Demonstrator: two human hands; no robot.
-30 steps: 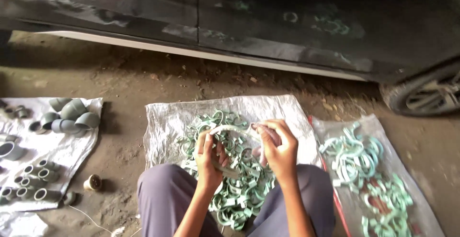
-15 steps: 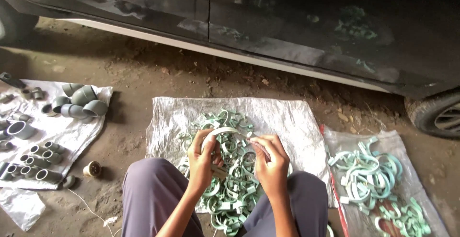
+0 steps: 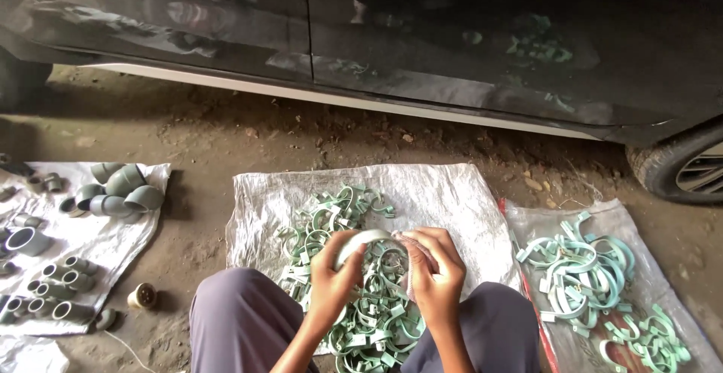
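Observation:
My left hand (image 3: 334, 281) grips a pale green curved pipe clamp (image 3: 360, 240) by its left end. My right hand (image 3: 434, 267) pinches a small reddish-grey piece of cloth or abrasive pad (image 3: 416, 251) against the clamp's right end. Both hands hover over a heap of pale green clamps (image 3: 354, 305) lying on a white woven sack (image 3: 444, 192) between my knees.
A second sack (image 3: 655, 267) at the right carries more green clamps (image 3: 580, 264). At the left, a white sack (image 3: 113, 237) bears grey pipe elbows (image 3: 117, 188) and small couplings (image 3: 60, 275). A small spool (image 3: 142, 296) lies on the dirt. A dark car (image 3: 452, 34) stands close ahead.
The view shifted slightly. Both hands stayed on the clamp, and it now sits lower over the heap with my right hand closer to my left.

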